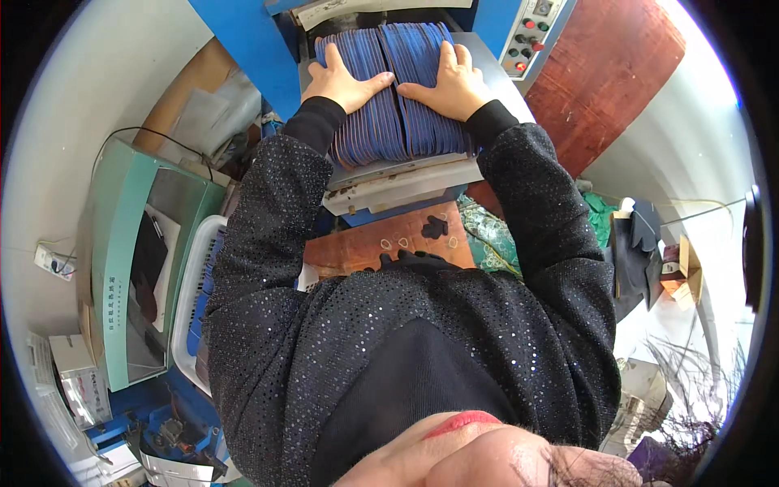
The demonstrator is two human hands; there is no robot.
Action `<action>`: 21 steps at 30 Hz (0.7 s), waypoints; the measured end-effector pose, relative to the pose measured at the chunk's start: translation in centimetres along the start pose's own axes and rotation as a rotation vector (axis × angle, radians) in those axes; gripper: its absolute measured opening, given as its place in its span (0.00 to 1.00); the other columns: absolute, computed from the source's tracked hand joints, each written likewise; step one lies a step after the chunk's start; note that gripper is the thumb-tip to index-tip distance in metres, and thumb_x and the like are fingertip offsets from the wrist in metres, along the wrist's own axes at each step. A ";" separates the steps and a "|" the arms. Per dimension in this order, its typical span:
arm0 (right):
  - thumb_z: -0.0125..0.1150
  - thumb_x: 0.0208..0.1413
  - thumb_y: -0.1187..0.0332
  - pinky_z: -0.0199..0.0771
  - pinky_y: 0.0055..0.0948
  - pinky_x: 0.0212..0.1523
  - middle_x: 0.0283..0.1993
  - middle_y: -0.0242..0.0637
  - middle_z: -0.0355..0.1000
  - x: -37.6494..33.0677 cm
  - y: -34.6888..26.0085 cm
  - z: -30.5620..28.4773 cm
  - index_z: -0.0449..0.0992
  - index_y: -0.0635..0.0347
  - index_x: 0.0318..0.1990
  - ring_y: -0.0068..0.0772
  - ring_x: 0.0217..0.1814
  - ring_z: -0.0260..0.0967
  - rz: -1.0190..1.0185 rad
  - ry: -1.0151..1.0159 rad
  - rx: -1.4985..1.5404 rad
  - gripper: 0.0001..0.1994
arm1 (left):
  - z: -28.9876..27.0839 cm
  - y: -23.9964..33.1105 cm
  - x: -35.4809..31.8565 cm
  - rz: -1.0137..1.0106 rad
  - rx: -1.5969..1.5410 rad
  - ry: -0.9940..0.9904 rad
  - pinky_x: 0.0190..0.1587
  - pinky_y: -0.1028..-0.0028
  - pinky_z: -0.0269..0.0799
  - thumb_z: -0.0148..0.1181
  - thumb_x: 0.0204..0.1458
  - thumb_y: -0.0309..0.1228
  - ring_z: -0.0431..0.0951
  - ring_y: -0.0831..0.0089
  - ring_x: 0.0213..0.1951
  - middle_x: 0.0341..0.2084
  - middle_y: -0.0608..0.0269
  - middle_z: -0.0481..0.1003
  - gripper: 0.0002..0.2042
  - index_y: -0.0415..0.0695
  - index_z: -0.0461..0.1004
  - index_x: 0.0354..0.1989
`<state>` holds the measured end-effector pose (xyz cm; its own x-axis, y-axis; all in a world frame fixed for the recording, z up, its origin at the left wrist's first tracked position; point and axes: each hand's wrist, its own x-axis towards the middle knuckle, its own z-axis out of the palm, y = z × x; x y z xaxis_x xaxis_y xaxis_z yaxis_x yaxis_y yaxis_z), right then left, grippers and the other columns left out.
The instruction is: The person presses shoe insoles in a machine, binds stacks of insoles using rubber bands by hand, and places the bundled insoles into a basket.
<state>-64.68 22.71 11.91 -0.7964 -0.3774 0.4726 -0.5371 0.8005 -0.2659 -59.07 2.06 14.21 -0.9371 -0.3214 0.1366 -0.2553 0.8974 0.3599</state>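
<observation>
Two side-by-side rows of thin blue pieces with brown edges, packed tightly like leaves, lie on the metal bed point(503, 101) of a blue machine. My left hand point(339, 84) rests spread on the left row point(363, 126), its thumb stretched toward the dark gap between the rows. On the right row point(430, 126) lies my right hand point(454, 88), fingers apart and pointing away from me, its thumb reaching to the same gap. Both hands touch the pieces from above. What the pieces are made of is unclear.
Control buttons point(531, 39) sit on the machine's right side. A reddish-brown board point(596, 81) stands beyond. At left are a green cabinet point(122, 268) and a white basket point(191, 284). Below the bed is a brown surface point(349, 247) with small rings and a dark scrap.
</observation>
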 end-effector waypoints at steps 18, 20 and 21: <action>0.68 0.36 0.34 0.72 0.52 0.53 0.61 0.65 0.56 0.6 -0.2 -1.2 0.56 0.72 0.61 0.71 0.56 0.65 0.012 -0.100 0.026 0.55 | 0.1 0.5 -0.3 -0.002 0.014 0.002 0.51 0.57 0.74 0.60 0.31 0.74 0.72 0.41 0.54 0.60 0.28 0.56 0.64 0.40 0.39 0.69; 0.68 0.37 0.36 0.67 0.45 0.59 0.63 0.67 0.53 0.8 -0.3 -1.2 0.52 0.74 0.64 0.66 0.61 0.62 0.049 -0.164 0.003 0.56 | 0.0 0.7 -0.4 -0.010 0.009 -0.015 0.51 0.57 0.75 0.61 0.33 0.73 0.72 0.41 0.54 0.60 0.28 0.56 0.64 0.40 0.38 0.70; 0.68 0.38 0.37 0.65 0.42 0.61 0.65 0.68 0.52 0.9 -0.3 -1.2 0.51 0.75 0.66 0.64 0.63 0.60 0.076 -0.210 -0.015 0.57 | 0.0 0.7 -0.4 -0.009 0.012 -0.010 0.51 0.58 0.75 0.61 0.34 0.72 0.72 0.41 0.54 0.59 0.28 0.56 0.63 0.40 0.38 0.70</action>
<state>-64.90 22.70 13.39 -0.8756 -0.4031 0.2661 -0.4705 0.8364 -0.2811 -58.83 2.86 14.47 -0.9369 -0.3266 0.1242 -0.2666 0.8979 0.3502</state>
